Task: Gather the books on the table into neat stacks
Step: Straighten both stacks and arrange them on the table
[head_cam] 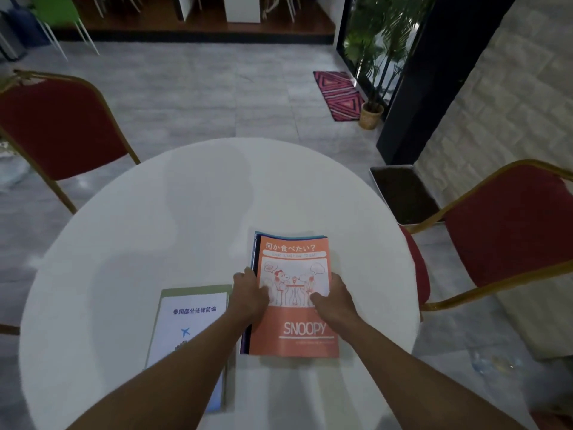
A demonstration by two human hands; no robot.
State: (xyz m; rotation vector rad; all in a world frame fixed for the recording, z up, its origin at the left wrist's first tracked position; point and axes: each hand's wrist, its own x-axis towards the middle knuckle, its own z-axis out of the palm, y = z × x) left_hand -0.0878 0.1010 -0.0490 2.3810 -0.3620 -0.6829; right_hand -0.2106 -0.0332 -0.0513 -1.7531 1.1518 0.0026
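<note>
On the round white table [155,218] lies a stack of thin books topped by an orange Snoopy book [294,262]; blue and dark edges of the books beneath show along its left and far sides. My left hand [249,294] grips the stack's left edge, thumb on the cover. My right hand [336,301] grips its right edge, fingers resting on the cover. Left of the stack sits a second pile: a white-and-blue booklet [195,318] with Chinese title on a green book [198,289], partly hidden under my left forearm.
A red chair with gold frame [59,128] stands at the table's far left, another [508,225] at the right, close to the rim. Beyond are grey floor tiles, a patterned mat [338,94], a potted plant [370,114] and a dark pillar.
</note>
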